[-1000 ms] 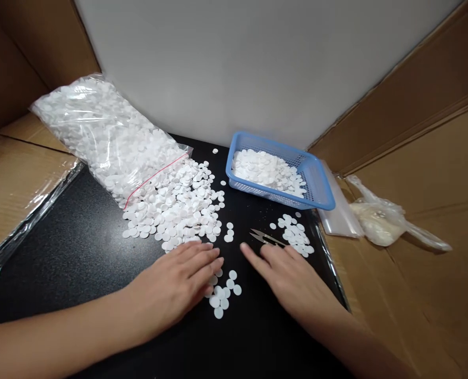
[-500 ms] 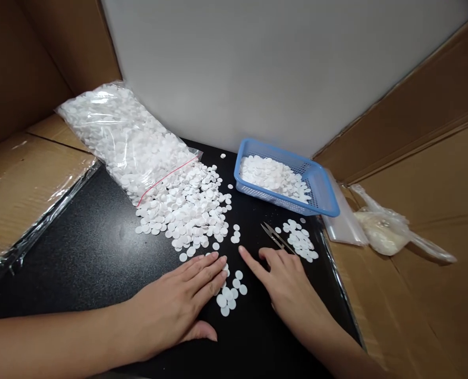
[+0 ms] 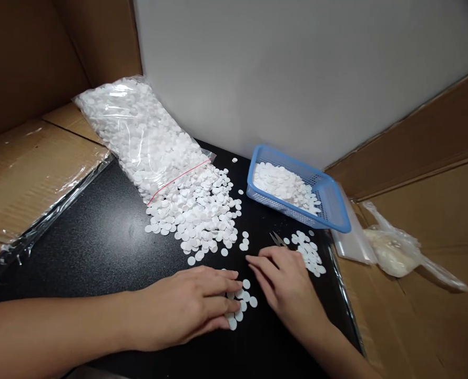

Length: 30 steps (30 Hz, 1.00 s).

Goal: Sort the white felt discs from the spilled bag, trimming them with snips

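My left hand (image 3: pixel 204 300) lies palm down over a small group of white discs (image 3: pixel 238 316), with its fingers apart and fingertips touching several of them. To the right, my right hand (image 3: pixel 287 276) is held low over the black tabletop (image 3: pixel 111 252), thumb and index finger drawn together; anything between them is hidden. Beyond the hands spreads a large heap of white discs (image 3: pixel 206 216) at the mouth of a clear zip bag (image 3: pixel 139 137) full of them. Behind my right hand, scissors-like metal snips (image 3: pixel 276 239) are partly covered, beside another small pile of discs (image 3: pixel 312 255).
A blue plastic basket (image 3: pixel 297 213) partly filled with white discs stands at the back right. Empty-looking clear bags (image 3: pixel 354 239) and a knotted plastic bag (image 3: pixel 394 252) with pale contents lie on cardboard (image 3: pixel 427 310) to the right. A pale wall (image 3: pixel 257 79) rises behind.
My left hand has turned and its fingers have spread down onto the small group of discs. My right hand's stretched index finger has drawn in toward the thumb. The view has shifted slightly.
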Each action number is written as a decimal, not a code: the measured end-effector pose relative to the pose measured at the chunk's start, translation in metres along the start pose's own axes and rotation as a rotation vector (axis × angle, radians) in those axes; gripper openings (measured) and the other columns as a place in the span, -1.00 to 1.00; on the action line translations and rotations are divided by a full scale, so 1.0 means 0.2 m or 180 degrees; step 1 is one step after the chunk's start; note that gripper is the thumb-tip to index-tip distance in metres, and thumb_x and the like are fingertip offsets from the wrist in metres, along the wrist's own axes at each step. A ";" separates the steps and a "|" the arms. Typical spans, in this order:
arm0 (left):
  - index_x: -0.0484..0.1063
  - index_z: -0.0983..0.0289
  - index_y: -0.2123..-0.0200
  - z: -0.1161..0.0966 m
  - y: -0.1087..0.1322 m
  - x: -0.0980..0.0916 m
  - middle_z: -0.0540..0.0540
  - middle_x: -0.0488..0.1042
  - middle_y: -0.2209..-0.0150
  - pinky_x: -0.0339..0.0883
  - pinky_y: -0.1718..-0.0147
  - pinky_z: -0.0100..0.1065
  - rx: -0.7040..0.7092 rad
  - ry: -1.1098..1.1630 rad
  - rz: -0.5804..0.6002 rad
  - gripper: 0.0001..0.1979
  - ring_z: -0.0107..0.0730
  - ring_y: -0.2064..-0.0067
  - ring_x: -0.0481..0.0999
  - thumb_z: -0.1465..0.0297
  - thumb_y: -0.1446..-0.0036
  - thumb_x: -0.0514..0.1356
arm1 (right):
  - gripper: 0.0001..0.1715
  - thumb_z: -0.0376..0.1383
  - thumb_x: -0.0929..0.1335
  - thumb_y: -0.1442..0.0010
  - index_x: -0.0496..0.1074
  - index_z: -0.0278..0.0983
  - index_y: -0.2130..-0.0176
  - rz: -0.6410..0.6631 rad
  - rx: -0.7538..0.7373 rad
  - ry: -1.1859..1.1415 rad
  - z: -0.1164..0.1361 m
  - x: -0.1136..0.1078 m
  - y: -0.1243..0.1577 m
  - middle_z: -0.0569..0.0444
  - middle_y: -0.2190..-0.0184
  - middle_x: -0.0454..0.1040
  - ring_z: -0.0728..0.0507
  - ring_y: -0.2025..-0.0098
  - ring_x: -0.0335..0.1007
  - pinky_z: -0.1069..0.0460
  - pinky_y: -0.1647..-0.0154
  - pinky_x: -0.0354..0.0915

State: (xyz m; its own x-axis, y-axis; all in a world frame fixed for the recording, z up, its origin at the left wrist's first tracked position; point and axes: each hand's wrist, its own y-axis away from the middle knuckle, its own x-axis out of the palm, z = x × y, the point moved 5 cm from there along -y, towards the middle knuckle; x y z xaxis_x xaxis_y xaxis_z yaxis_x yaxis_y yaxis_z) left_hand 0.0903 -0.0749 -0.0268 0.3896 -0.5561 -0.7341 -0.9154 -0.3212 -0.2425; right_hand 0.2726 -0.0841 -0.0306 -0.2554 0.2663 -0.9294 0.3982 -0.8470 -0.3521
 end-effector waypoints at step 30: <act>0.55 0.25 0.38 0.20 -0.14 -0.15 0.06 0.40 0.34 0.21 0.28 -0.27 -0.0693 -0.1339 -0.0211 -0.85 -0.29 0.25 0.32 0.49 -0.25 0.23 | -0.83 -0.34 0.32 -0.36 0.46 -0.30 0.29 -0.0171 0.0001 -0.0182 0.04 0.07 -0.19 0.08 0.40 0.45 -0.10 0.34 0.26 -0.05 0.21 0.06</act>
State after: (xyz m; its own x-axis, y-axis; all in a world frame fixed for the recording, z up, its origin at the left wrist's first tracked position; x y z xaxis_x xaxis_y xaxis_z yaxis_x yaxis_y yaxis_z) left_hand 0.1014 -0.0192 -0.0230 0.3308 -0.1850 -0.9254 -0.8301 -0.5235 -0.1921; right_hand 0.2477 -0.0522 -0.0293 -0.3263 0.2845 -0.9014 0.3824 -0.8324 -0.4012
